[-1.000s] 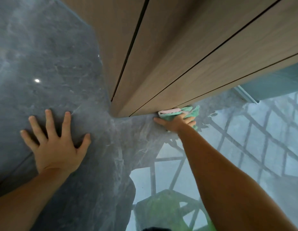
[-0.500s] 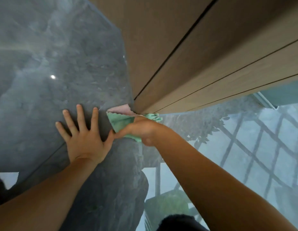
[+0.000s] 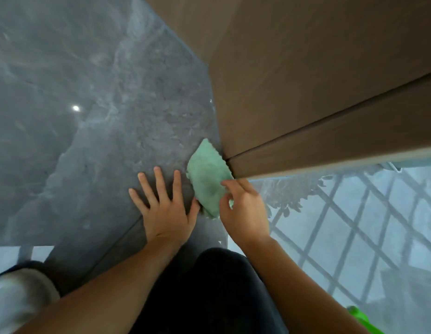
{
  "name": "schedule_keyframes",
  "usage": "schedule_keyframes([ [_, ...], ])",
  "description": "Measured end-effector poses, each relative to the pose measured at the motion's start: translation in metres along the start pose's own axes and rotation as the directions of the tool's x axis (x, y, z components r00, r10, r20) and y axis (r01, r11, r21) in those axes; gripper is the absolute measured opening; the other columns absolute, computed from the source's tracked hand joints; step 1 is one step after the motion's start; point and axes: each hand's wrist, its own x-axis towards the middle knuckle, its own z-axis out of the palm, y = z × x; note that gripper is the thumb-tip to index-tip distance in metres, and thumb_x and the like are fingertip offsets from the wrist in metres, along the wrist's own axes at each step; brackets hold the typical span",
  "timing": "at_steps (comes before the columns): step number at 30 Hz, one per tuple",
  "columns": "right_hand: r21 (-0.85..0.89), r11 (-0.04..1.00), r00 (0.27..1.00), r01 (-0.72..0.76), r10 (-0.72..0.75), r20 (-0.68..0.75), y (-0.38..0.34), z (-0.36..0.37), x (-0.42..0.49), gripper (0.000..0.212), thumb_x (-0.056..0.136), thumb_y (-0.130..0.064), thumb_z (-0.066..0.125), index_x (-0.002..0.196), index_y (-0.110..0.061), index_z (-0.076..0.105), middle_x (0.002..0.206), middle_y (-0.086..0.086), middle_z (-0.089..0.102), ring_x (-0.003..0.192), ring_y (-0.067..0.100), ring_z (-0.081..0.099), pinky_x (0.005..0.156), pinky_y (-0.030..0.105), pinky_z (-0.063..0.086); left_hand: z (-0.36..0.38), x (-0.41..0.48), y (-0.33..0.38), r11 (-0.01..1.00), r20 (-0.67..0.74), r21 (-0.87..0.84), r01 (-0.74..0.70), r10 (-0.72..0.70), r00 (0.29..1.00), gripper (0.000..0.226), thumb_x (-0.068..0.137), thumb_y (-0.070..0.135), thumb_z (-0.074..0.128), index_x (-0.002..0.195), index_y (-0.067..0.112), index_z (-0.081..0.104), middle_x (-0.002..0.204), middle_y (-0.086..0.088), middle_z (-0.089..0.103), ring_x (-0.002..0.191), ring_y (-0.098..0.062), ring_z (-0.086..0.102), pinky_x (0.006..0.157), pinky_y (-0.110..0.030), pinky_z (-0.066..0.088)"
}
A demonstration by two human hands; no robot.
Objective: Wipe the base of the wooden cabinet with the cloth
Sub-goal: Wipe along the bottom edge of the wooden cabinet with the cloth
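Note:
The wooden cabinet (image 3: 306, 80) fills the upper right, its bottom corner meeting the glossy grey marble floor (image 3: 89, 104). A green cloth (image 3: 206, 174) lies against the left side of that corner at floor level. My right hand (image 3: 243, 208) pinches the cloth's near edge between thumb and fingers. My left hand (image 3: 163, 206) rests flat on the floor just left of the cloth, fingers spread, its thumb touching the cloth's lower end.
The polished floor mirrors a window grid at the right (image 3: 354, 225) and a ceiling light (image 3: 76, 108). My dark-clothed knee (image 3: 209, 285) is at the bottom centre, and something bright green (image 3: 356, 317) sits at the bottom right.
My right hand has carried the cloth leftward along the cabinet's base and around its corner. The view shifted left with it, and the left hand now sits beside the cloth.

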Motion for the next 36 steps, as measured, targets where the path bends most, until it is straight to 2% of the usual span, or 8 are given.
schedule_keyframes([
  [1,-0.064,0.995,0.996,0.082,-0.081,0.026,-0.001,0.008,0.003,0.042,0.087,-0.016,0.052,0.128,-0.012,0.06,0.13,0.018,0.058,0.113,0.037,0.06,0.092,0.047,0.055,-0.003,0.006,-0.003,0.999,-0.005,-0.009,-0.047,0.047,0.999,0.078,0.087,0.059,0.043,0.153,0.018,0.036,0.163,-0.023,0.028,0.151,-0.053,0.014,0.117,-0.073,-0.001],
  [3,-0.228,0.944,0.958,0.238,-0.189,0.217,-0.001,0.029,0.015,0.062,0.093,-0.03,0.047,0.15,-0.01,0.032,0.159,0.021,0.026,0.147,0.037,0.023,0.119,0.047,0.027,-0.011,0.036,-0.016,0.987,-0.044,-0.03,-0.158,0.156,0.987,0.068,0.088,0.047,0.045,0.148,0.014,0.041,0.158,-0.019,0.038,0.149,-0.046,0.026,0.117,-0.072,0.012],
  [6,-0.326,0.917,0.938,0.229,-0.119,0.325,-0.006,0.067,0.051,0.082,0.097,-0.054,0.03,0.153,-0.005,-0.004,0.164,0.016,-0.005,0.152,0.028,-0.009,0.125,0.043,0.001,-0.029,0.104,-0.048,0.986,-0.104,-0.034,-0.163,0.159,0.982,0.069,0.091,0.042,0.043,0.149,0.006,0.037,0.158,-0.022,0.036,0.149,-0.041,0.029,0.119,-0.062,0.021],
  [9,-0.304,0.949,0.99,0.085,-0.047,0.132,-0.021,0.088,0.102,0.082,0.095,-0.055,0.022,0.152,0.0,0.002,0.163,0.021,0.003,0.152,0.03,-0.001,0.124,0.039,0.0,-0.034,0.143,-0.066,0.987,-0.134,0.006,-0.158,0.157,0.978,0.076,0.092,0.051,0.036,0.155,0.01,0.03,0.164,-0.025,0.026,0.153,-0.044,0.02,0.122,-0.058,0.01],
  [11,-0.304,0.947,0.993,0.109,-0.093,0.067,-0.026,0.093,0.131,0.074,0.096,-0.047,0.02,0.151,0.002,0.01,0.162,0.022,0.013,0.151,0.032,0.007,0.124,0.039,0.004,-0.032,0.143,-0.067,0.986,-0.138,0.036,-0.162,0.165,0.977,0.078,0.092,0.055,0.032,0.157,0.011,0.027,0.165,-0.024,0.022,0.154,-0.043,0.016,0.122,-0.058,0.008],
  [22,-0.213,0.962,0.98,0.17,-0.188,-0.07,-0.044,0.093,0.211,0.062,0.097,-0.028,0.03,0.151,0.002,0.019,0.162,0.018,0.02,0.151,0.028,0.014,0.123,0.039,0.013,-0.039,0.143,-0.065,0.988,-0.172,0.057,-0.143,0.151,0.973,0.075,0.09,0.053,0.037,0.152,0.011,0.039,0.161,-0.024,0.033,0.151,-0.044,0.026,0.121,-0.059,0.017],
  [29,-0.299,0.939,0.977,0.17,-0.2,-0.071,-0.073,0.087,0.273,0.072,0.097,-0.046,0.028,0.152,0.0,0.018,0.162,0.017,0.021,0.151,0.027,0.013,0.124,0.041,0.01,-0.036,0.142,-0.069,0.989,-0.189,0.047,-0.14,0.146,0.971,0.074,0.09,0.054,0.038,0.152,0.014,0.039,0.161,-0.021,0.034,0.151,-0.041,0.026,0.122,-0.057,0.016],
  [36,-0.235,0.97,0.997,0.068,-0.075,-0.022,-0.056,0.099,0.153,0.082,0.09,-0.061,0.03,0.155,-0.015,0.011,0.163,0.02,0.013,0.152,0.033,0.002,0.123,0.048,0.001,-0.041,0.143,-0.065,0.992,-0.136,0.038,-0.119,0.123,0.983,0.077,0.089,0.058,0.036,0.152,0.016,0.039,0.163,-0.019,0.032,0.152,-0.04,0.025,0.122,-0.056,0.016],
])
